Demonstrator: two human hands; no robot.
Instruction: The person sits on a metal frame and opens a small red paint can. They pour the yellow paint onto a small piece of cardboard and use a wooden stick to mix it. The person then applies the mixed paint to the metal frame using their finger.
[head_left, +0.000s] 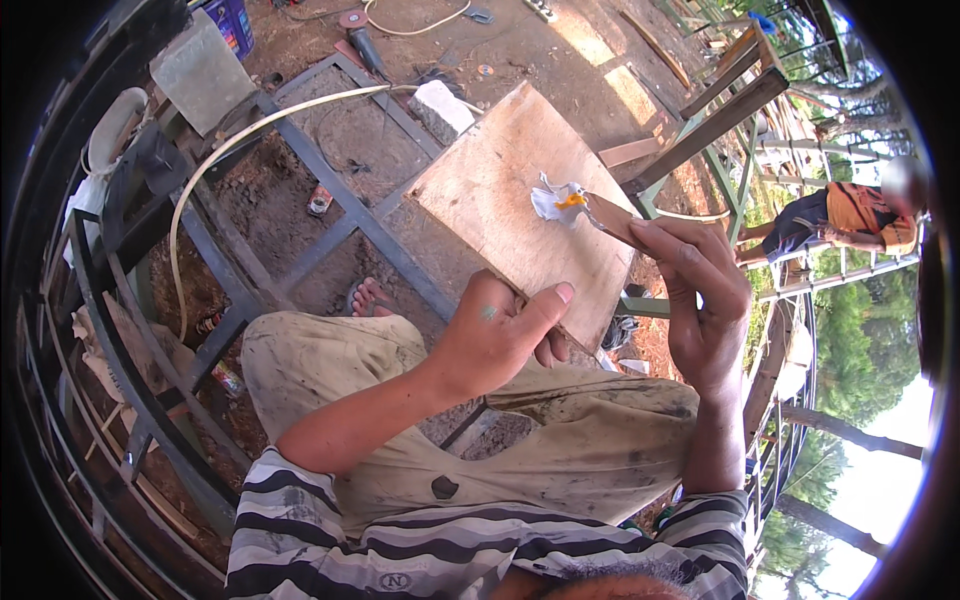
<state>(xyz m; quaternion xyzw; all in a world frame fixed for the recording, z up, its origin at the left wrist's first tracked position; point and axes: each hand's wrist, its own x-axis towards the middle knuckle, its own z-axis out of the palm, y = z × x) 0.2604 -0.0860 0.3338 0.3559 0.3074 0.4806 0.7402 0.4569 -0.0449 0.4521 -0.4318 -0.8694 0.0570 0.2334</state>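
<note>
Striped shirt point(440, 550) nearest, we clamp a board point(490, 165) by its near edge in our left hand point(490, 325); our right hand point(705, 290) pinches a scraper point(614, 217) over it, long axis pointing far-left, toward white paste point(546, 207).

The board point(480, 185) is pale tan with faint brown stains. On it, the paste point(547, 208) is whitish with an orange-yellow dab, and the scraper point(612, 216) is brown. A green smear marks the left hand point(500, 325). Near, the shirt point(450, 540) has black, grey and white stripes; the trousers point(320, 365) are khaki, smudged dark. Left, the frame point(385, 245) is blue-grey, the hose point(330, 98) cream. Far left, the bucket point(234, 25) is purple-blue. Right, another person's top point(853, 208) is orange and black; the trees point(850, 335) are green.
</note>
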